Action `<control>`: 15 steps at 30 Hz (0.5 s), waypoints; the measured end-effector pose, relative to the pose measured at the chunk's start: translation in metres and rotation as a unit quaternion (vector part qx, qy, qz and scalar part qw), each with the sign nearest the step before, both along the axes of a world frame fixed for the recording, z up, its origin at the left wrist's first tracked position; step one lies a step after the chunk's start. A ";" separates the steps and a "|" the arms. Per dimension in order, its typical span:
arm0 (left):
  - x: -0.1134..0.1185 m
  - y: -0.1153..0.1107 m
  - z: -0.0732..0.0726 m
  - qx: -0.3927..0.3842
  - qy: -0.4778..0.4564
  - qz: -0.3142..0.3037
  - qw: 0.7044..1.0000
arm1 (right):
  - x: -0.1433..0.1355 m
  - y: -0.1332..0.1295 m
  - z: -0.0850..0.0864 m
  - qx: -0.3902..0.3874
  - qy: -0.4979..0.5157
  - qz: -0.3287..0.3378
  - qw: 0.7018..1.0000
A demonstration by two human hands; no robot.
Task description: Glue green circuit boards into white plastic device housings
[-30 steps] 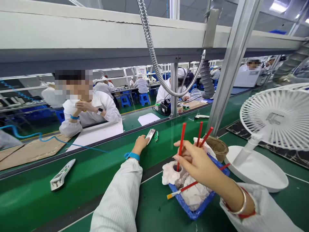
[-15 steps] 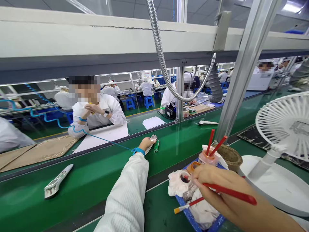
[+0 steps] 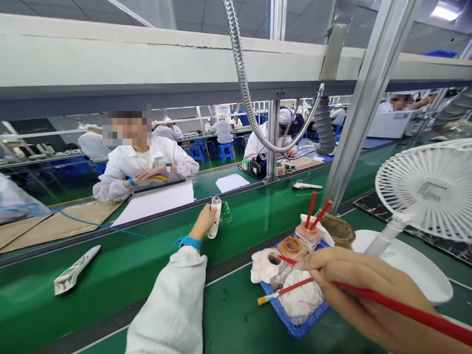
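Observation:
My left hand (image 3: 203, 222) is closed around a long white plastic casing (image 3: 215, 219), held up over the green conveyor belt. Beside the casing hangs a green circuit board (image 3: 226, 212); how it is joined I cannot tell. My right hand (image 3: 363, 285) pinches a red-handled brush (image 3: 398, 307), whose tip reaches the mouth of a cloth-wrapped jar (image 3: 275, 259). That jar stands in a blue tray (image 3: 297, 332) with an orange-rimmed jar (image 3: 291, 245) and crumpled cloth (image 3: 304, 300). Another brush (image 3: 297, 285), with yellow bristles, lies across the tray beneath my right fingers.
A white handheld casing (image 3: 76, 270) lies on the belt at left, another white piece (image 3: 308, 186) farther along. At right stand a brown pot (image 3: 337, 230) and a white fan (image 3: 429, 189). A metal post (image 3: 363, 118) rises behind the tray. A co-worker (image 3: 147, 157) sits opposite.
My left hand has shifted slightly left and turned the casing more upright. The view has moved a little. The co-worker opposite has lowered their hands to the table.

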State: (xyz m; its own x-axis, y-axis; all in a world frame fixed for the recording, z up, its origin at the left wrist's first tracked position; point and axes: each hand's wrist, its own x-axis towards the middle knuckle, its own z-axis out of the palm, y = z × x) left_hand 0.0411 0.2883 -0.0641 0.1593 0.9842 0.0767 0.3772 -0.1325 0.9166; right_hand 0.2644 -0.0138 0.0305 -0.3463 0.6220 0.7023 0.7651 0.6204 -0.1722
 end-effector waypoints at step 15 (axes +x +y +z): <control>-0.041 -0.195 0.072 -0.141 -0.307 -0.068 0.939 | 0.005 -0.023 0.014 -0.040 -0.021 0.072 0.996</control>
State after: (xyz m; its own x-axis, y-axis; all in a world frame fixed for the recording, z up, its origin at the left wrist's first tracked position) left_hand -0.0004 0.0933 0.0076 0.2967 0.9528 -0.0651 -0.2357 0.1391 0.9618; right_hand 0.2690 -0.0365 0.0450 -0.4640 0.6174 0.6353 0.6774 0.7094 -0.1946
